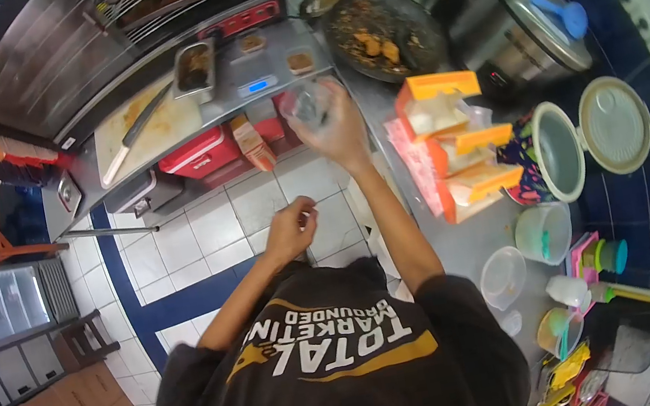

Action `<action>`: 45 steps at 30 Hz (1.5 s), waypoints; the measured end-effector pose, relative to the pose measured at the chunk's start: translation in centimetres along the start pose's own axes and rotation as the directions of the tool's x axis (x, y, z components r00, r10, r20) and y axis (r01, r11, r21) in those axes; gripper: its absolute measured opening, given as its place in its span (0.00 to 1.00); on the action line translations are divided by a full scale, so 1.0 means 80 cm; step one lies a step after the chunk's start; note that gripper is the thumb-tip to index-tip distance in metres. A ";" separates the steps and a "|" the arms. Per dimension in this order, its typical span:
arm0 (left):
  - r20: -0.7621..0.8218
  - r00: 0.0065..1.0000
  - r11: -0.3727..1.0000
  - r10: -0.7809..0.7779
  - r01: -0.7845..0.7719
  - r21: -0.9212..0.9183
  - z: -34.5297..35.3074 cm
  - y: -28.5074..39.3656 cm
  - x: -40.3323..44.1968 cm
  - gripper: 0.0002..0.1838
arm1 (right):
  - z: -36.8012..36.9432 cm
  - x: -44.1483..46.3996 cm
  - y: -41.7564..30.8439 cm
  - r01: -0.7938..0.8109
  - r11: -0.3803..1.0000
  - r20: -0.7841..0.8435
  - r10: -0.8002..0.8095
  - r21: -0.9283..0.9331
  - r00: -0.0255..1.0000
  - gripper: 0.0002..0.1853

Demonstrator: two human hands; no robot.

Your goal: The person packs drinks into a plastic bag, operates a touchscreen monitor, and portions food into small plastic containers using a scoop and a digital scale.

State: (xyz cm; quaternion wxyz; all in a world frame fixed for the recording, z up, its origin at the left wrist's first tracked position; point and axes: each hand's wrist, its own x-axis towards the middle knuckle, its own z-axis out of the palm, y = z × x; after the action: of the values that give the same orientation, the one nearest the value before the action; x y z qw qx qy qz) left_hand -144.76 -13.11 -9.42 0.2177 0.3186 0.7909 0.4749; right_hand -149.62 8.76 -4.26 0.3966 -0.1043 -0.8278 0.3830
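My right hand [335, 127] grips a clear plastic container [307, 107] beside the front edge of the steel counter. Whatever is inside the container is too blurred to name. In front of my shirt, over the tiled floor, my left hand [293, 229] hangs with its fingers curled in and nothing visible in it. Just beyond the container, a digital scale [256, 86] with a lit blue display stands on the counter. Close by are a small tub of brown food [300, 61] and a metal pan [193, 70] holding dark food.
A long knife [138, 131] lies on a cutting board [111, 151] at the left. Orange-and-white boxes [455, 150], a wok of food [382, 34] and a large cooker [516, 30] stand on the right. Red bins [200, 157] sit under the counter.
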 end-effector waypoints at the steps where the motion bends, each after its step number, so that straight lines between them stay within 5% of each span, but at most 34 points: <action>1: -0.010 1.000 1.000 -0.010 0.010 -0.011 -0.028 -0.015 0.002 0.11 | 0.043 0.027 0.013 0.027 0.997 0.068 -0.022 -0.072 0.997 0.42; 4: -0.169 0.981 0.991 -0.094 0.076 -0.106 -0.092 -0.047 0.013 0.10 | 0.152 0.078 0.059 0.063 0.965 0.093 -0.041 -0.254 0.995 0.43; 7: -0.237 0.958 0.983 -0.161 0.135 -0.126 -0.146 -0.077 0.031 0.08 | 0.220 0.107 0.089 -0.076 0.949 0.225 0.149 -0.305 0.963 0.45; 12: -0.303 0.912 0.944 -0.278 0.202 -0.261 -0.202 -0.132 0.081 0.07 | 0.254 0.123 0.112 -0.150 0.914 0.307 0.276 -0.377 0.911 0.45; 14: -0.322 0.884 0.918 -0.340 0.236 -0.319 -0.217 -0.146 0.101 0.07 | 0.265 0.117 0.123 -0.018 0.927 0.197 0.098 -0.374 0.976 0.45; 18: -0.303 0.851 0.864 -0.428 0.287 -0.415 -0.256 -0.149 0.146 0.06 | 0.255 0.152 0.059 0.082 0.846 0.192 0.025 -0.526 0.981 0.41; 19: -0.365 0.845 0.853 -0.391 0.183 -0.489 -0.258 -0.164 0.159 0.07 | 0.259 0.160 0.048 0.107 0.905 0.194 -0.028 -0.412 0.981 0.38; 21: -0.336 0.804 0.791 -0.490 0.248 -0.560 -0.279 -0.171 0.191 0.12 | 0.266 0.175 0.010 0.102 0.948 0.211 -0.038 -0.303 0.977 0.34; 23: -0.284 0.770 0.690 -0.570 0.262 -0.675 -0.300 -0.160 0.230 0.17 | 0.293 0.203 -0.020 0.304 0.943 0.630 -0.156 -0.133 0.760 0.26; 24: -0.206 0.803 0.647 -0.559 0.266 -0.715 -0.308 -0.171 0.243 0.17 | 0.308 0.203 -0.015 0.282 0.949 0.644 -0.127 -0.143 0.754 0.26; 26: -0.035 0.842 0.512 -0.538 0.294 -0.807 -0.326 -0.170 0.270 0.16 | 0.340 0.211 -0.002 0.531 0.821 0.885 -0.073 -0.208 0.460 0.22; 31: 0.086 0.867 0.371 -0.490 0.297 -0.880 -0.326 -0.196 0.293 0.14 | 0.360 0.221 -0.008 0.680 0.692 0.854 -0.181 -0.242 0.489 0.14; 35: 0.076 0.882 0.299 -0.464 0.237 -0.924 -0.320 -0.194 0.295 0.15 | 0.361 0.243 -0.019 0.756 0.624 0.932 -0.118 -0.199 0.343 0.08; 37: 0.053 0.880 0.266 -0.471 0.199 -0.943 -0.312 -0.195 0.293 0.15 | 0.359 0.255 -0.036 0.798 0.518 0.889 -0.140 -0.308 0.435 0.04; 41: -0.024 0.886 0.243 -0.464 0.101 -0.965 -0.297 -0.197 0.293 0.16 | 0.384 0.267 -0.002 0.787 0.585 0.881 -0.249 -0.195 0.403 0.05; 44: -0.082 0.878 0.272 -0.471 0.056 -0.961 -0.289 -0.198 0.293 0.16 | 0.384 0.267 0.010 0.773 0.627 0.953 -0.171 -0.092 0.251 0.07; 45: -0.092 0.872 0.276 -0.480 0.051 -0.960 -0.289 -0.195 0.293 0.16 | 0.380 0.267 0.012 0.744 0.668 0.941 -0.266 0.024 0.209 0.07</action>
State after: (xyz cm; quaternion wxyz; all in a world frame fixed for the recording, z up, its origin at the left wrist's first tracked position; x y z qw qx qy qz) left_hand -180.84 -16.01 -13.78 0.2869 -0.1017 0.4352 0.8473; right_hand -186.29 2.81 -4.53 -0.0368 0.3166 -0.9476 0.0187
